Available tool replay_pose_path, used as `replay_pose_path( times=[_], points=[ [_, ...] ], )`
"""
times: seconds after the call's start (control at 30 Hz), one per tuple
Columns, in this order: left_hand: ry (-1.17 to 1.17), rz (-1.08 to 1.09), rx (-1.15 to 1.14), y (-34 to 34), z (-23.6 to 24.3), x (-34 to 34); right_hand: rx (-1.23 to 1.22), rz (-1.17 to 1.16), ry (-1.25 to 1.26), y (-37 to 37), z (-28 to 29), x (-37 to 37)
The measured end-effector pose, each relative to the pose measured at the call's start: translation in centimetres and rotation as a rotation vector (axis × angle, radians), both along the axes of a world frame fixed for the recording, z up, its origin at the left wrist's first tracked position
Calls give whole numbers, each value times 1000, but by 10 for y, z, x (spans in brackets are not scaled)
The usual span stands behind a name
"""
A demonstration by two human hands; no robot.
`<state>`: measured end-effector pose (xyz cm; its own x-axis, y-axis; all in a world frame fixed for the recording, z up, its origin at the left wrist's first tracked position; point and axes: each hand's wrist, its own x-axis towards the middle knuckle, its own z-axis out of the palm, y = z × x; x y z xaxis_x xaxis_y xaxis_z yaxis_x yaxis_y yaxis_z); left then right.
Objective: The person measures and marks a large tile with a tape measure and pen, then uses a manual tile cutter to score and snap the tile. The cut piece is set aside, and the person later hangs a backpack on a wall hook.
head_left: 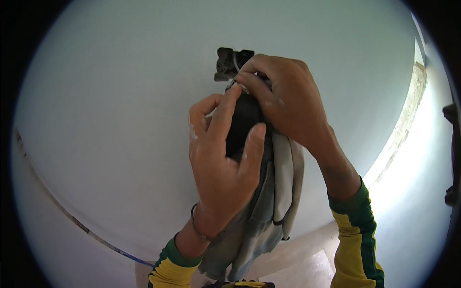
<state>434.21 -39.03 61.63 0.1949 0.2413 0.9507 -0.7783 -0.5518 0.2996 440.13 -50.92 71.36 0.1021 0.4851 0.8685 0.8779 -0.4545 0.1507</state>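
Observation:
A dark rectangular recess (225,65) is cut into the pale wall, and a thin whitish wire (235,59) curves out of it. My right hand (288,98) is closed in a pinch at the wire's lower part, thumb against index finger. Close below that pinch, my left hand (216,149) has its thumb held well apart and its index fingertip touching or nearly touching the small light-coloured end (244,89). My left hand's other fingers are partly curled. Behind both hands hangs a dark and grey cloth-like bundle (261,192), partly hidden, its kind unclear.
The pale wall (120,96) fills most of the view. A narrow groove (53,199) runs down the left side to a blue tube (127,254). Bright light falls by a rough-edged strip (408,115) at right. A beige floor (297,254) shows below.

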Motion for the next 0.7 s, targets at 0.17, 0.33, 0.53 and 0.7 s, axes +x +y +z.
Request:
replay_pose_path(
  times=[0.17, 0.33, 0.53, 0.7],
  points=[
    [106, 27, -60, 12, 18, 16, -36, -159, 168, 16, 26, 16],
    [197, -35, -128, 16, 17, 13, -310, -274, 300, 19, 44, 37],
    [260, -139, -143, 11, -2, 1, -448, 7, 168, 0, 37, 38],
    [286, -13, -10, 17, 3, -2, -398, 250, 522, -38, 40, 12]
  ],
)
